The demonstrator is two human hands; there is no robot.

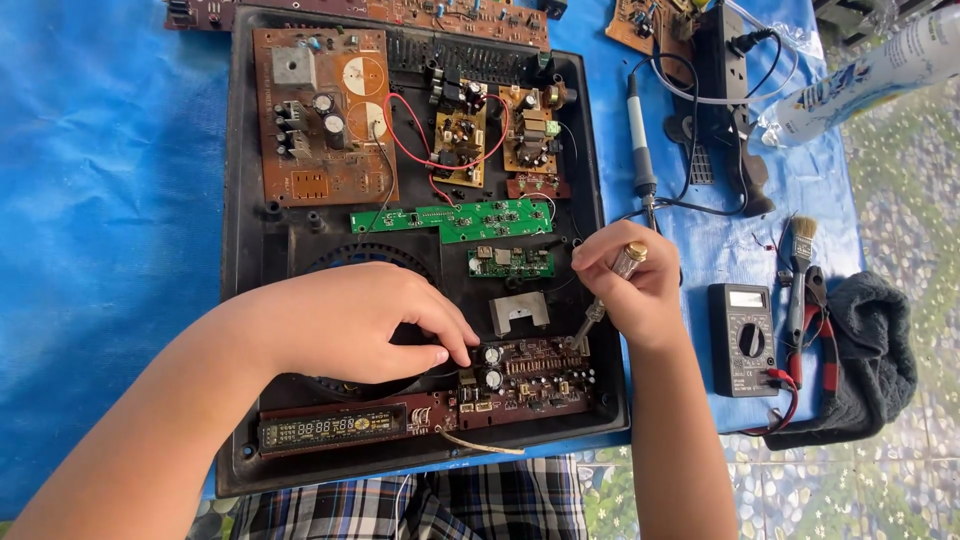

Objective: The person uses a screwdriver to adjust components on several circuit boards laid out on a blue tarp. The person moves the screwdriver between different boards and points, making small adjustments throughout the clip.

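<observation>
Near the table's front edge, the left hand (345,320) presses closed fingertips on the small brown circuit board (525,378) inside the black plastic casing (250,280): light, stiff, fragile, best held by its edges. The right hand (630,290) clamps a clear-handled screwdriver (610,285).

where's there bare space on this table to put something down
The widest bare patch is the blue cloth left of the black tray. A narrow strip lies between the tray's right edge and the multimeter. The right side is crowded: soldering iron, brush, pliers, dark cloth.
</observation>
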